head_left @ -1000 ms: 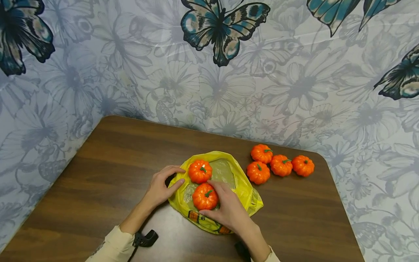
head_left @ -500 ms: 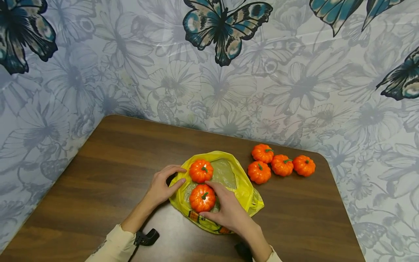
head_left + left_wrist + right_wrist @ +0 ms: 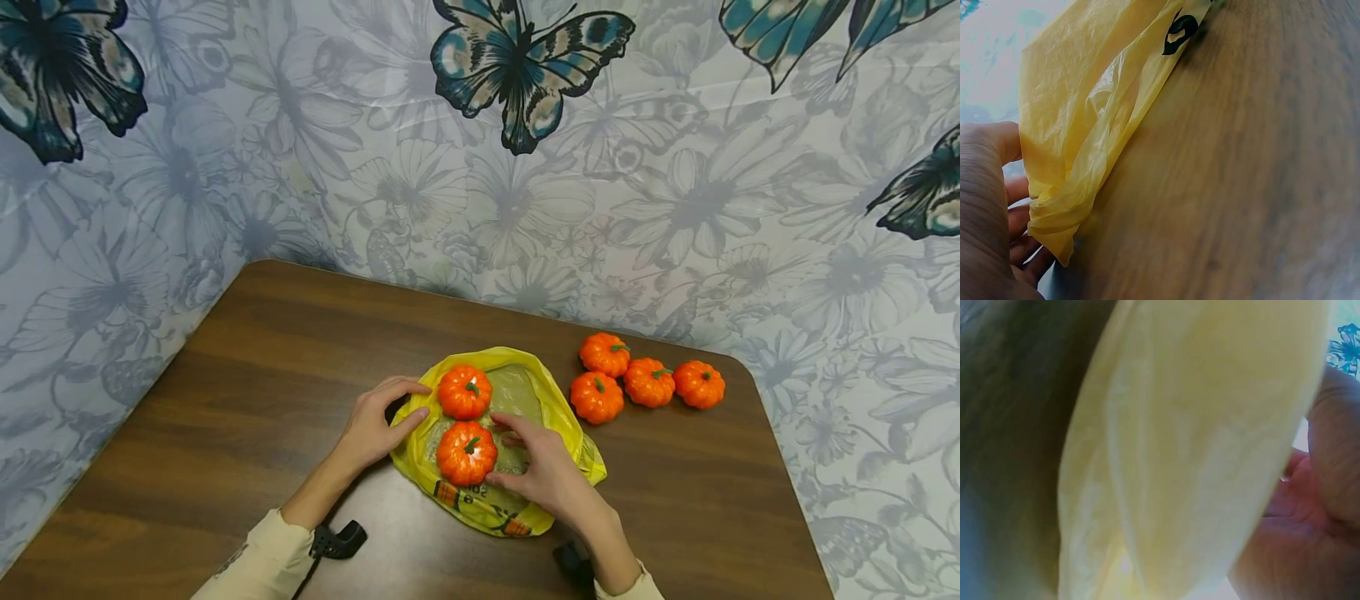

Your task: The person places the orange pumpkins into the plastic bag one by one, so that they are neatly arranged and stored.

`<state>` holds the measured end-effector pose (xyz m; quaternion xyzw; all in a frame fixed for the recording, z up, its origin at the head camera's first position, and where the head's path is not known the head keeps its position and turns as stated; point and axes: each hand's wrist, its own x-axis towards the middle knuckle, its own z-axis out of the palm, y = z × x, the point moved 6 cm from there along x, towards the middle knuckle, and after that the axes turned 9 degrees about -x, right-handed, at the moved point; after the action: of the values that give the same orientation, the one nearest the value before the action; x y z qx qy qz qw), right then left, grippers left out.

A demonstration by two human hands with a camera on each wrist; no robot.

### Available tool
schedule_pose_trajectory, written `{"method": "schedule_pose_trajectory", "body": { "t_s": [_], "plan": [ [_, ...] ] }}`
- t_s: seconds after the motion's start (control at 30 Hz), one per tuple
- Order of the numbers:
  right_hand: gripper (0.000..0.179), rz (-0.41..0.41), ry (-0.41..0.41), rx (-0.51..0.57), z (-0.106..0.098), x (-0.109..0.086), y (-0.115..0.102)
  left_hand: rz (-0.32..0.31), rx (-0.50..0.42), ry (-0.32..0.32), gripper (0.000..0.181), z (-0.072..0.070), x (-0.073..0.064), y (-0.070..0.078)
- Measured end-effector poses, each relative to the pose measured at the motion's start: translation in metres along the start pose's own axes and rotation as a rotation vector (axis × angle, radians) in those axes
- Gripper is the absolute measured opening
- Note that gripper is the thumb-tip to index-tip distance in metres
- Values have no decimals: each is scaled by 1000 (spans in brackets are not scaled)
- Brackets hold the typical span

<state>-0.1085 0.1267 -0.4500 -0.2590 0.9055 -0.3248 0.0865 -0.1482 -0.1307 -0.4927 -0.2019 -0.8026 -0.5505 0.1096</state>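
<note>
A yellow plastic bag with printed orange figures lies with its mouth spread wide on the table. Inside it sit two small orange pumpkins with green stems, a far pumpkin and a near pumpkin. My left hand holds the bag's left rim, thumb and fingers hooked over the edge; in the left wrist view the bag hides those fingertips. My right hand is over the bag's right side, fingers spread, thumb tip right at the near pumpkin's edge. In the right wrist view the bag's wall covers part of that hand.
Several more orange pumpkins stand in a cluster at the back right, among them a rightmost pumpkin. They rest on a brown wooden table. Behind its far edge rises a wall patterned with flowers and butterflies.
The near pumpkin has shifted slightly left, beside the far one. My right hand has let go of it and drawn back to the right. My left hand stays at the rim.
</note>
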Motion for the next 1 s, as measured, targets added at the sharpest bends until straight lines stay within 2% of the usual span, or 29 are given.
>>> {"method": "schedule_pose_trajectory", "body": {
  "t_s": [0.17, 0.37, 0.77, 1.0],
  "plan": [
    [81, -7, 42, -69, 1, 2, 1, -4, 0, -6, 26, 0, 0, -1],
    [73, -77, 61, -155, 7, 6, -1, -6, 1, -8, 26, 0, 1, -1],
    [66, -141, 41, -197, 20, 12, -17, -27, -1, -9, 26, -1, 3, -3],
    [66, -130, 36, -208, 22, 13, -20, -34, 3, -15, 26, -1, 3, -3]
  ]
}}
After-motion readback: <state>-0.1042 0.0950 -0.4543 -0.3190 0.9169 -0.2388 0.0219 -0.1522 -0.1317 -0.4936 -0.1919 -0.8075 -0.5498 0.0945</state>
